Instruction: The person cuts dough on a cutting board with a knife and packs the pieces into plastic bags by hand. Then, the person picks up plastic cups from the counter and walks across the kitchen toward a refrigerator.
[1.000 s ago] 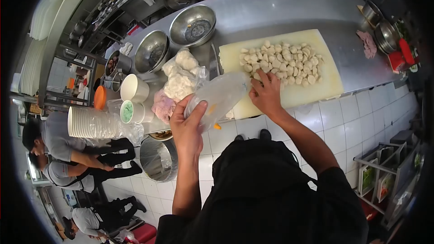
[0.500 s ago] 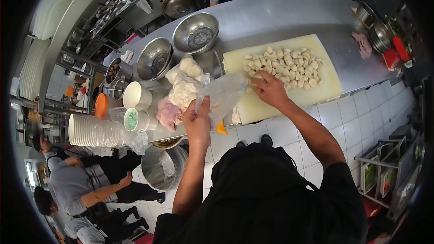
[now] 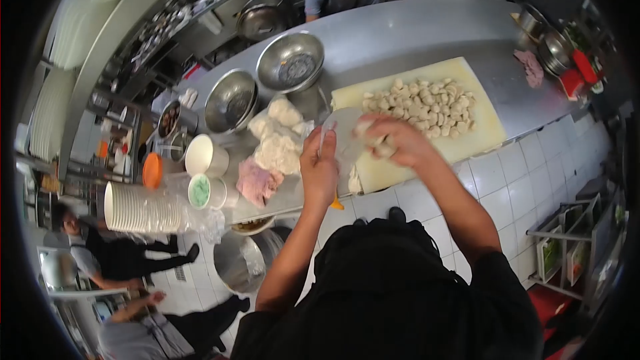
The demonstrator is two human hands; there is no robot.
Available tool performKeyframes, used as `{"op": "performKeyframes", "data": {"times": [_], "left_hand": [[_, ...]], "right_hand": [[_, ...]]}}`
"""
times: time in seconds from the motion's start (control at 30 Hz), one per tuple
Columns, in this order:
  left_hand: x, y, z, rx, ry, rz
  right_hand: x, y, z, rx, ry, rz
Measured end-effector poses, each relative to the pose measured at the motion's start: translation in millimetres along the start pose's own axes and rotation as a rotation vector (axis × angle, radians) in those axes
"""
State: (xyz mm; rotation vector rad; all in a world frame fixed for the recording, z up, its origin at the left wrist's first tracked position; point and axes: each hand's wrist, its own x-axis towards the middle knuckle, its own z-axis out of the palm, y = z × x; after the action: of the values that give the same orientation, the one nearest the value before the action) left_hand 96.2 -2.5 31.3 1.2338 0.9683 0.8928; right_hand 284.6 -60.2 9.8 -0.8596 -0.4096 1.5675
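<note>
Right hand [image 3: 404, 141] has moved pale pieces [image 3: 383, 147] toward one bag [image 3: 346, 140] in left hand [image 3: 320, 168].

Cream pieces [image 3: 437, 105], pale yellow board [image 3: 488, 119]

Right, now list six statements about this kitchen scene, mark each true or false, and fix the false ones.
1. The left hand holds a plastic bag, with the right hand close by. True.
2. A pile of pale rounds lies on a cutting board. True.
3. The cutting board is dark green. False: it is pale yellow.
4. A pink cloth lies toward the right end of the metal counter. True.
5. The person across the counter wears a bright red shirt. False: the person's shirt is grey.
6. The left hand is on the pink cloth. False: it is on the plastic bag.
</note>
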Motion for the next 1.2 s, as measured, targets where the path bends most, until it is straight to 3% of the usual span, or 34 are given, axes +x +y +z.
{"op": "performKeyframes", "data": {"times": [0.07, 0.13, 0.17, 0.3, 0.4, 0.47, 0.5, 0.63, 0.7, 0.77, 0.83, 0.9, 1.0, 1.2], "left_hand": [[3, 6, 12, 0.126, -0.112, 0.186], [5, 6, 14, 0.322, -0.222, 0.490], [2, 23, 12, 0.313, -0.381, 0.330], [10, 29, 23, 0.353, -0.533, 0.414], [52, 28, 46, 0.383, -0.437, 0.634], [92, 59, 73, 0.185, -0.378, 0.359], [111, 80, 87, 0.106, -0.384, 0.197], [186, 87, 133, 0.046, -0.404, 0.206], [204, 69, 143, 0.159, -0.380, 0.212], [209, 54, 153, 0.182, -0.330, 0.138], [211, 44, 162, 0.226, -0.263, 0.110], [216, 43, 173, 0.234, -0.229, 0.110], [229, 40, 199, 0.243, -0.236, 0.122], [206, 44, 265, 0.300, -0.434, 0.025]], "right_hand": [[11, 18, 20, 0.074, -0.022, 0.192], [21, 17, 38, 0.173, 0.174, 0.178], [24, 17, 43, 0.228, 0.269, 0.177], [78, 22, -8, 0.423, -0.007, -0.042], [88, -22, 2, 0.282, 0.211, -0.358], [95, -84, 14, 0.012, 0.489, -0.233], [97, -113, 12, -0.062, 0.478, -0.178], [63, -187, 5, -0.454, 0.422, -0.173], [49, -196, -41, -0.611, 0.256, -0.382], [-3, -191, -77, -0.960, 0.315, -0.639], [-53, -164, -130, -1.288, 0.418, -0.710], [-88, -119, -187, -1.739, 0.582, -0.590], [-112, -93, -213, -1.842, 0.472, -0.356], [-74, -104, -236, -1.882, 0.293, -0.484]]}}
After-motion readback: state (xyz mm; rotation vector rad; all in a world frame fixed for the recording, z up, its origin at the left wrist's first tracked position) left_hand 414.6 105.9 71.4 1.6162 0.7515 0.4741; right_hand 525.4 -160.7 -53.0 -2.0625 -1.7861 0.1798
